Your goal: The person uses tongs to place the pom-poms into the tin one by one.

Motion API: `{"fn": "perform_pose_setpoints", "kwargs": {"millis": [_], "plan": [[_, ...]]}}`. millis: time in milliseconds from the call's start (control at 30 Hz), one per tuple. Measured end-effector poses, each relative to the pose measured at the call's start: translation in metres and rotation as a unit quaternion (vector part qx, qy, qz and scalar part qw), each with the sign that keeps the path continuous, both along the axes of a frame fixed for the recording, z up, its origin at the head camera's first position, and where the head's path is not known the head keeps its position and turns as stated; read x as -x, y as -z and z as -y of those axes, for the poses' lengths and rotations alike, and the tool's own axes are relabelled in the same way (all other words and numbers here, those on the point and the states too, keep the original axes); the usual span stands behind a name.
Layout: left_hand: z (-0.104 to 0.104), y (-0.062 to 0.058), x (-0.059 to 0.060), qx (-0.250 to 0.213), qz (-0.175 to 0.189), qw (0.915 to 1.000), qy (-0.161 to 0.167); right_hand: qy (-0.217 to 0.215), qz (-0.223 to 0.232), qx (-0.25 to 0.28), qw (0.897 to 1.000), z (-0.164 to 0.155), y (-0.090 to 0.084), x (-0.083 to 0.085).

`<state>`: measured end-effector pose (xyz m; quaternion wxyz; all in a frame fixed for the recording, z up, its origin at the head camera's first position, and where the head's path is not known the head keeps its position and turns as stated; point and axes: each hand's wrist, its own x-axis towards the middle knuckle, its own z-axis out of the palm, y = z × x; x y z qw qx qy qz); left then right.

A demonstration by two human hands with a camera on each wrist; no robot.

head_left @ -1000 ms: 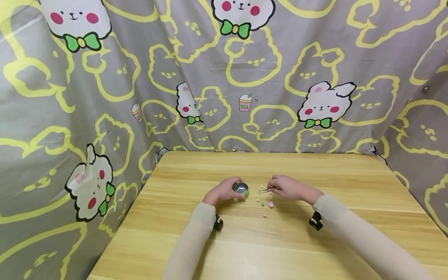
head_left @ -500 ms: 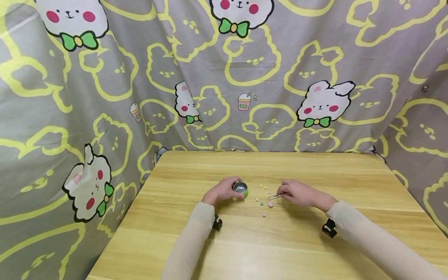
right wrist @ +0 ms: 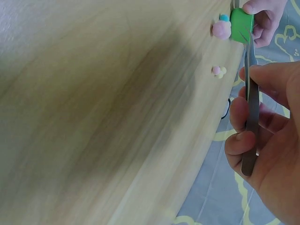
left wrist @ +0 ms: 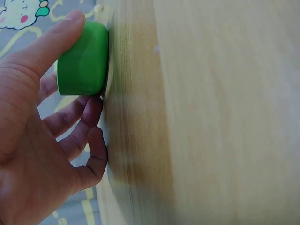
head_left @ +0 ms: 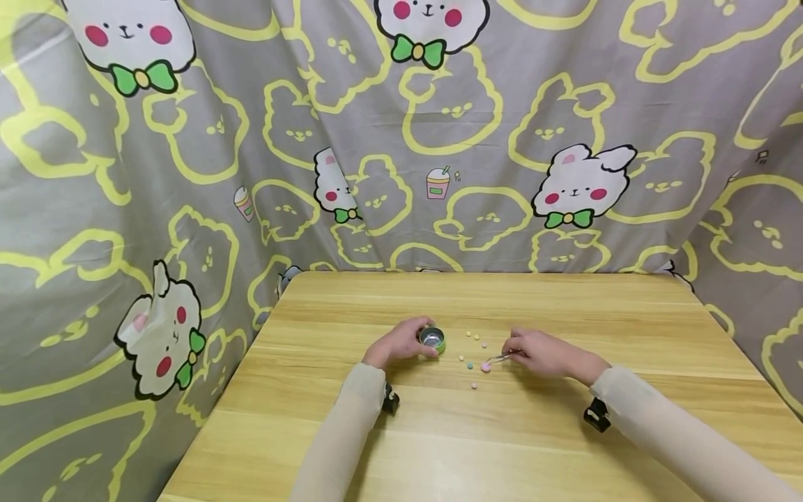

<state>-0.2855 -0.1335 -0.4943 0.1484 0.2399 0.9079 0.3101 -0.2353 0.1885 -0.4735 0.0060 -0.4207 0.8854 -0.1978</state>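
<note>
A small green tin (head_left: 433,339) with a shiny inside stands open on the wooden table (head_left: 564,300). My left hand (head_left: 401,341) curls round the tin (left wrist: 83,58) from the left. My right hand (head_left: 539,352) pinches metal tweezers (head_left: 498,359), seen lengthwise in the right wrist view as tweezers (right wrist: 251,93). Their tips reach the larger pink ball (head_left: 485,365) among several tiny coloured balls (head_left: 473,339) scattered right of the tin. The pink ball (right wrist: 221,29) lies beside the tin (right wrist: 242,19); whether the tips touch it is unclear.
Grey cloth printed with yellow bear outlines and white rabbits (head_left: 439,139) hangs behind and to both sides of the table. A small pink ball (head_left: 474,385) lies nearer me. Black wrist camera mounts (head_left: 596,415) sit on both sleeved forearms.
My right hand has drawn back to the right and lowered, bringing the tweezers' tips from near the tin down to the pink ball. The left hand stays on the tin.
</note>
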Motion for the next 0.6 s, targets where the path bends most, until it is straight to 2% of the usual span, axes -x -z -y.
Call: {"fn": "perform_pose_setpoints", "kwargs": {"millis": [367,600], "plan": [[0.0,-0.001,0.0,0.004,-0.008,1.0,-0.003,-0.043,-0.019,0.015,0.999,0.016,0.008,-0.016],[-0.001,0.0,0.0,0.005,-0.002,1.0,-0.003,-0.035,0.009,-0.006,0.999,0.021,0.013,-0.025]]}}
